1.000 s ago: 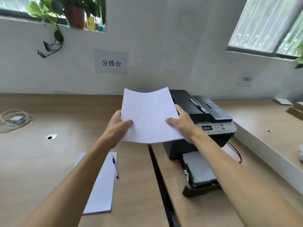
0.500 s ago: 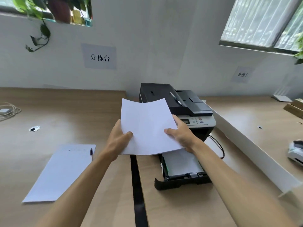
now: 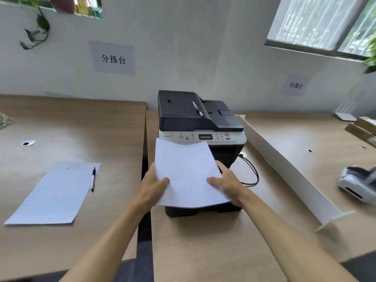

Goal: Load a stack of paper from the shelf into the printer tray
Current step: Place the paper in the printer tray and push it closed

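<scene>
1. My left hand (image 3: 151, 185) gripped the left edge of the stack of paper (image 3: 188, 174), thumb lying across the top face and the other fingers hidden beneath the sheets.
2. My right hand (image 3: 225, 181) held the right edge the same way, thumb on top pointing in toward the middle; both hands were closed on the stack, and neither was free.
3. The stack sat in the centre of the frame, held clear of the bench (image 3: 203, 241), its far edge bowed slightly upward and its long axis running away from me toward the upper part of the frame.
4. Directly under the near edge of the stack lay the printer tray (image 3: 183, 212), pulled out toward me; only its dark front lip showed, so I could not tell what lay inside it.
5. The printer (image 3: 199, 119) stood just beyond, above the stack in the frame, with a pen (image 3: 197, 109) resting on its lid.
6. I judged that the tray lay straight below my hands, equally near to each, and that the paper's long axis roughly matched the tray's run into the printer.
7. I judged the next move to be a level descent, with the far edge flattened so the stack could seat squarely.
</scene>
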A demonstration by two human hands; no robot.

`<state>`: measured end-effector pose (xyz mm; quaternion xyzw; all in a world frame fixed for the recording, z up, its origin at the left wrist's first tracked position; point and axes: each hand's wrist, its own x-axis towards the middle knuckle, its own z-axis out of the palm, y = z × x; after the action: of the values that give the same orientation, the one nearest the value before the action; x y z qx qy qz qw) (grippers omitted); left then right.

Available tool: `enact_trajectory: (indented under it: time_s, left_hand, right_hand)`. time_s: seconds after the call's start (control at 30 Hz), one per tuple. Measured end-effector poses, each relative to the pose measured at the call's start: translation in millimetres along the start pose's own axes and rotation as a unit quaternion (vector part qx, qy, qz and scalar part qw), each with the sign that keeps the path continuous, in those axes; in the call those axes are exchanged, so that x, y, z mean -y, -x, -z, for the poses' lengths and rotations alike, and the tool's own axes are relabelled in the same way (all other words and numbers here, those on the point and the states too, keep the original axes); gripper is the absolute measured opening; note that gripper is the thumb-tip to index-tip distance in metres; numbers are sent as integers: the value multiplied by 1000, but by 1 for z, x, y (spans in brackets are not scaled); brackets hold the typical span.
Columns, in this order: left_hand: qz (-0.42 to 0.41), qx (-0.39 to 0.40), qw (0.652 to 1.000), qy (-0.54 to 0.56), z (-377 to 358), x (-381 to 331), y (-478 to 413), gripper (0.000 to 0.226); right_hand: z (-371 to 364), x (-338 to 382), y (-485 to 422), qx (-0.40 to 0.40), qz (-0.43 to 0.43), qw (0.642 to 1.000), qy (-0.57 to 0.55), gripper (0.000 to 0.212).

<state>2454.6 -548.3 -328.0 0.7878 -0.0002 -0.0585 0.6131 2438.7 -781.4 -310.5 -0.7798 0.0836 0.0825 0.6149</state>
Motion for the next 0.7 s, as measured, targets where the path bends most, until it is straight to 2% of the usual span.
enact_trajectory:
  time_s: [0.23, 0.53, 0.7]
  left_hand:
    - [33, 38, 999, 3, -33, 10, 28, 40]
    - [101, 55, 993, -21, -101, 39, 27, 46]
    - [151, 41, 988, -17, -139, 50, 3, 30]
  right_hand:
    - [25, -35, 25, -11, -43, 999, 8, 43]
    - [69, -101, 21, 19, -96, 995, -16, 39]
    - [100, -123, -9, 33, -117, 992, -16, 37]
